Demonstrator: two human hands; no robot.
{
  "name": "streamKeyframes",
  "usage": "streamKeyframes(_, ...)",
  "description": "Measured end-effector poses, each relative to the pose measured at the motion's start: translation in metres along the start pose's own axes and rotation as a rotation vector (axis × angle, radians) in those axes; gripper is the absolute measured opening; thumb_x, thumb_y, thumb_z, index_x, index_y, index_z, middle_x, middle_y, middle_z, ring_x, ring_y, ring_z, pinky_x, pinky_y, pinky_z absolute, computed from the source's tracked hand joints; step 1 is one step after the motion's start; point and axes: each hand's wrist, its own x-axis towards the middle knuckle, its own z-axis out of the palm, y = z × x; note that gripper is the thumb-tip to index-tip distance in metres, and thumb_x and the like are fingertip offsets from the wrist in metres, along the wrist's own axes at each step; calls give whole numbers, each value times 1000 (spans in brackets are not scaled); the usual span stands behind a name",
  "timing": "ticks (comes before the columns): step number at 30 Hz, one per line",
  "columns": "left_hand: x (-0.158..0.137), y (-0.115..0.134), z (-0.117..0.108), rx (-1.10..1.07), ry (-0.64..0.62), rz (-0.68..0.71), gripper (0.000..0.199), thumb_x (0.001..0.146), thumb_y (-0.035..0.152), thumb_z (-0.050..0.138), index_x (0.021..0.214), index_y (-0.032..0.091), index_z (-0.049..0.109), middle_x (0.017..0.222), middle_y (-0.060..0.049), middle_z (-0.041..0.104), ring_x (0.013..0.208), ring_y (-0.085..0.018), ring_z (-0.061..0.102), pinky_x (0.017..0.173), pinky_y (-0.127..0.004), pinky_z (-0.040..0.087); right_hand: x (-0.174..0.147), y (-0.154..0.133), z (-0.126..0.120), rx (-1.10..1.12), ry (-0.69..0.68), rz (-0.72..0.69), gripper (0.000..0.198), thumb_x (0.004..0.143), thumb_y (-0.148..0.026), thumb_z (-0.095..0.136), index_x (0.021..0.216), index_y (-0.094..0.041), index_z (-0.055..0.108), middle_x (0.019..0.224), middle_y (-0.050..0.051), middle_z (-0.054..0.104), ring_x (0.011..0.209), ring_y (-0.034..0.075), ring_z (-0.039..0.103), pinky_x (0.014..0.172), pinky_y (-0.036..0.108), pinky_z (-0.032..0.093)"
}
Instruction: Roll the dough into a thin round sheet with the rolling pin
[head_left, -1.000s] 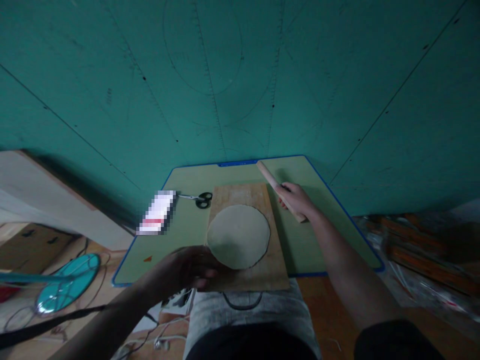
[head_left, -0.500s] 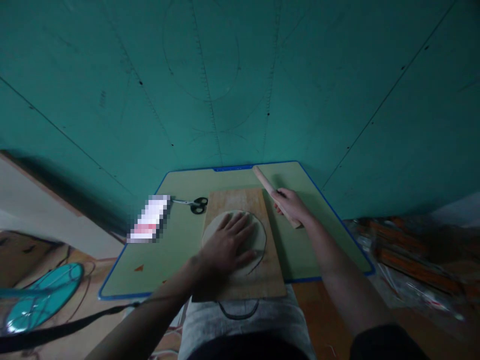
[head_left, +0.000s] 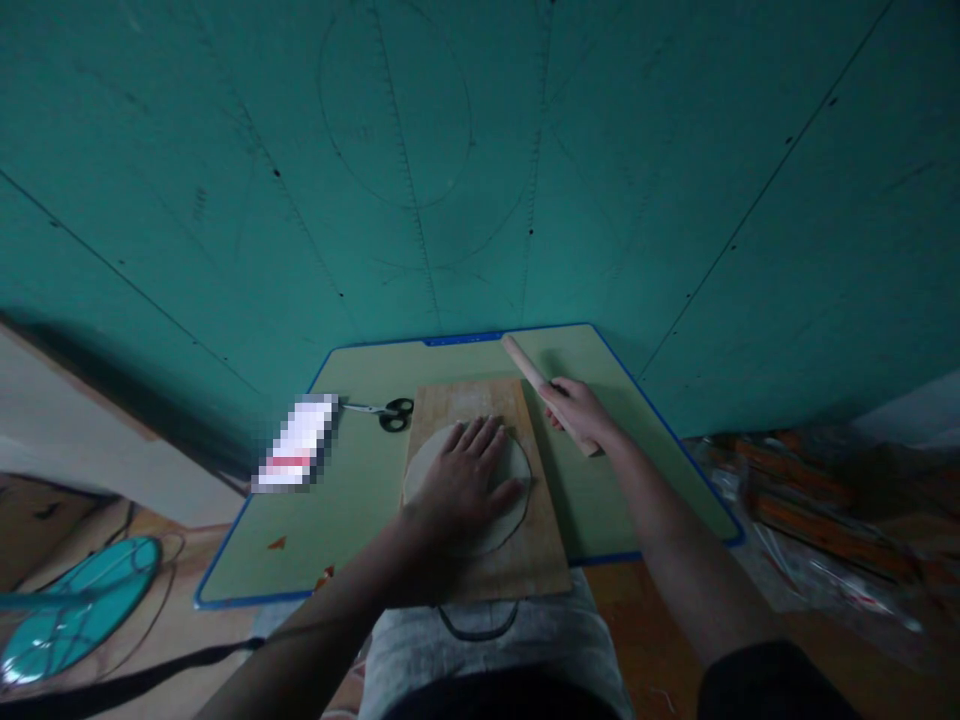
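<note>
the left hand (head_left: 465, 482) lies spread over the middle of the dough sheet (head_left: 427, 464), blocking the way across it; the right hand (head_left: 576, 406) and the rolling pin (head_left: 526, 364) it grips bar the far right side of the wooden board (head_left: 544, 562); scissors (head_left: 394, 414) and a pixelated phone (head_left: 300, 440) obstruct the far left; the green wall (head_left: 480, 240) closes the far edge; open passage runs over the tabletop (head_left: 330, 520) between phone and left forearm (head_left: 330, 620), and between board and right forearm (head_left: 682, 545).

Wall (head_left: 480, 150) behind table (head_left: 360, 480). Board (head_left: 480, 395) on table, mid, at near edge; dough round (head_left: 427, 465) on board, left hand (head_left: 461, 485) on top. Right of board: rolling pin (head_left: 528, 369) in right hand (head_left: 576, 403). Left: scissors (head_left: 384, 411), then, farther left, a pixelated item (head_left: 300, 440).
</note>
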Motion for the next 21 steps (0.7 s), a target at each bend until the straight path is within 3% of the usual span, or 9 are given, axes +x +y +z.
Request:
streamKeyframes(4, -4, -4, 6, 26, 21, 0, 72, 101, 57, 35, 153, 7, 34, 161, -22, 30, 152, -35, 24, 121, -55, 21, 0, -1, -1, -10, -2, -1, 19, 97, -28, 56, 80, -20, 54, 54, -7, 54, 40, 8, 52, 37, 16, 41)
streamKeyframes(14, -53, -27, 17, 167, 145, 34, 67, 103, 58, 32, 153, 14, 34, 161, -17, 35, 150, -33, 29, 120, -53, 27, 1, -1, 0, -13, -7, -4, 20, 95, -27, 59, 76, -20, 54, 56, -6, 55, 42, 7, 52, 38, 15, 41)
streamKeyframes(21, -63, -26, 9, 208, 224, 73, 43, 101, 45, 45, 132, 18, 58, 152, -17, 48, 143, -34, 42, 112, -54, 40, 1, -1, 0, -14, -3, 1, 21, 95, -28, 59, 76, -21, 55, 56, -6, 56, 42, 8, 53, 40, 17, 41)
